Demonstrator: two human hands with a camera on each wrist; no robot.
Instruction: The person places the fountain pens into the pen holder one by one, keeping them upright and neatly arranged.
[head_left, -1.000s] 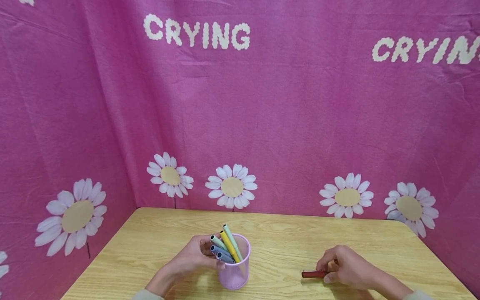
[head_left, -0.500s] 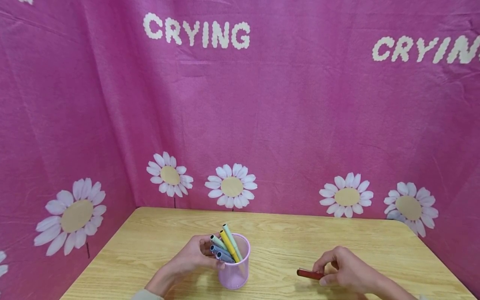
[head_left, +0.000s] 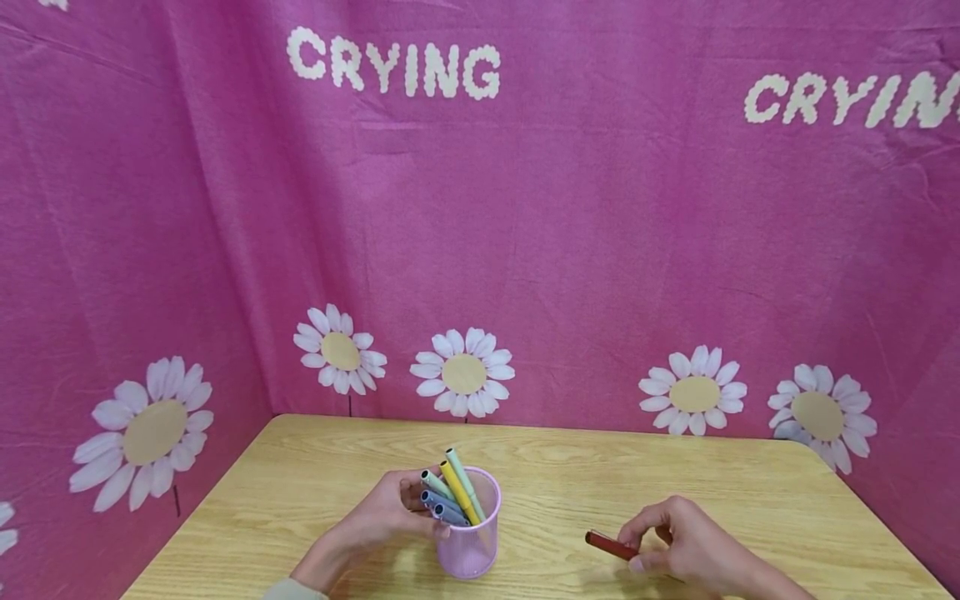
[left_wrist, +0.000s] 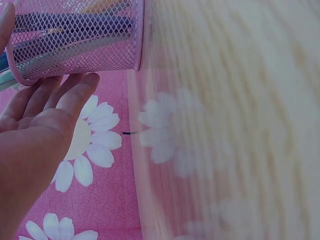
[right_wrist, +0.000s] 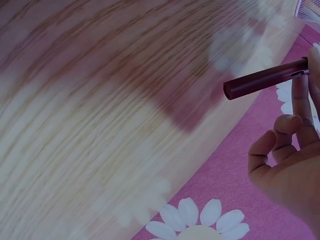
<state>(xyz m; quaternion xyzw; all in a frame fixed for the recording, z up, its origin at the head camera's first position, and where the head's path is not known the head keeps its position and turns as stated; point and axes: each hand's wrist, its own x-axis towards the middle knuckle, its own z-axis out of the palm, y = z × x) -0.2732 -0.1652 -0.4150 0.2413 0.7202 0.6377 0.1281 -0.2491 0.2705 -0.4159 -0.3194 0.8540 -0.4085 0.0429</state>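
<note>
A pink mesh pen holder point(head_left: 469, 552) stands upright on the table, with several pens inside: a yellow pen point(head_left: 458, 492), pale green ones and dark blue-grey ones. My left hand point(head_left: 386, 510) holds the pen holder from its left side, thumb at the front and fingers behind. In the left wrist view the fingers lie along the mesh wall of the pen holder point(left_wrist: 80, 47). To the right, my right hand point(head_left: 688, 546) pinches a dark red pen point(head_left: 609, 544) by one end between thumb and fingers. Tilted, the pen point(right_wrist: 265, 80) hangs just above the table, its other end pointing left.
The wood-grain table point(head_left: 540, 467) reaches back to a pink cloth point(head_left: 570, 250) printed with white daisies and lettering. This cloth also hangs along the left and right sides. Between the pen holder and the right hand lies bare tabletop.
My right hand has moved a little left with the red pen, lifting it slightly and tilting its free end upward. The left hand and the pen holder have stayed in place.
</note>
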